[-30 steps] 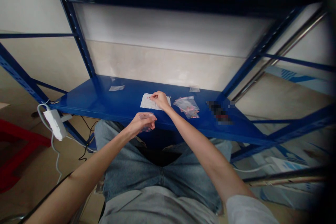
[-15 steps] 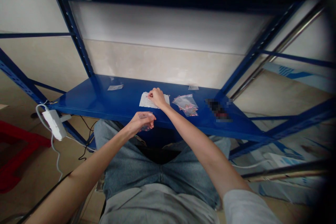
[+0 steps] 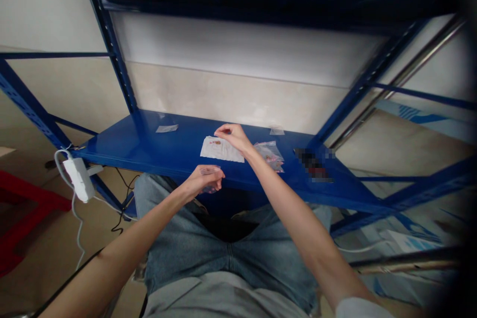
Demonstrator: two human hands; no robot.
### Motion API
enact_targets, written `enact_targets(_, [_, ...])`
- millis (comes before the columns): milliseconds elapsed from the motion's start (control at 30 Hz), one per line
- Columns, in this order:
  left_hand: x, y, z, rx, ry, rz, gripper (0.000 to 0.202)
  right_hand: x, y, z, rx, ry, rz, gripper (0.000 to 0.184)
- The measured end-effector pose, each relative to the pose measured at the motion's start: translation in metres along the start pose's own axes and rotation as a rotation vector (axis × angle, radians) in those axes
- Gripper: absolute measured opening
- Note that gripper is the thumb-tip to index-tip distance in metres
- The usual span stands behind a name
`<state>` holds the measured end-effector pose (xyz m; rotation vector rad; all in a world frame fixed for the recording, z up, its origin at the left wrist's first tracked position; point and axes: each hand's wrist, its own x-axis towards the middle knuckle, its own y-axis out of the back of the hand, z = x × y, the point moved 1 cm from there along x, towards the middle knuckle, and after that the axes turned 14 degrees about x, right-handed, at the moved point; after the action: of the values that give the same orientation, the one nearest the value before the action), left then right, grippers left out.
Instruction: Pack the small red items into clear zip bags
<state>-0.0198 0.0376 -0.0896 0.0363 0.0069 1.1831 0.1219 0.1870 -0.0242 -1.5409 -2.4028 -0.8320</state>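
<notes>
My left hand (image 3: 203, 180) is held just in front of the shelf edge, its fingers closed around a clear plastic bag (image 3: 210, 171). My right hand (image 3: 233, 135) hovers over a white paper sheet (image 3: 233, 153). Its thumb and fingertips come together in a pinch; anything between them is too small to make out. On the sheet, just below those fingertips, lie several tiny reddish and brownish pieces (image 3: 217, 142). Right of the sheet, partly behind my right wrist, are zip bags (image 3: 274, 154) with small pinkish pieces inside.
The blue metal shelf (image 3: 126, 144) also bears a flat clear bag (image 3: 167, 128) at left, another small bag (image 3: 277, 130) at the back and a blurred-out dark object (image 3: 313, 165) at right. A white power strip (image 3: 79, 179) hangs at the left post.
My right hand has lifted off the sheet and moved slightly right, uncovering the tiny pieces. My left hand still grips the bag. The view has shifted slightly.
</notes>
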Motion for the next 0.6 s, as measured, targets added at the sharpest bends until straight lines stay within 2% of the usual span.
enact_targets(67, [0.000, 0.000, 0.000, 0.007, -0.004, -0.005, 0.042, -0.017, 0.001, -0.021, 0.118, 0.032, -0.160, 0.020])
enact_targets(133, [0.000, -0.001, 0.001, 0.025, -0.012, -0.001, 0.040, -0.036, -0.002, -0.040, 0.102, 0.080, -0.335, 0.018])
enact_targets(200, [-0.001, -0.002, 0.000, 0.056, -0.005, 0.008, 0.039, -0.053, -0.007, -0.054, 0.041, 0.114, -0.445, 0.014])
enact_targets(300, [-0.002, -0.001, -0.002, 0.121, 0.021, 0.020, 0.038, -0.069, -0.016, -0.062, -0.058, 0.127, -0.477, 0.011])
enact_targets(400, [-0.002, 0.000, -0.005, 0.161, 0.026, 0.022, 0.038, -0.075, -0.021, -0.061, -0.065, 0.126, -0.493, 0.013])
enact_targets(600, [-0.004, -0.001, -0.003, 0.107, 0.027, 0.000, 0.035, -0.085, -0.013, -0.067, -0.055, 0.144, -0.510, 0.028])
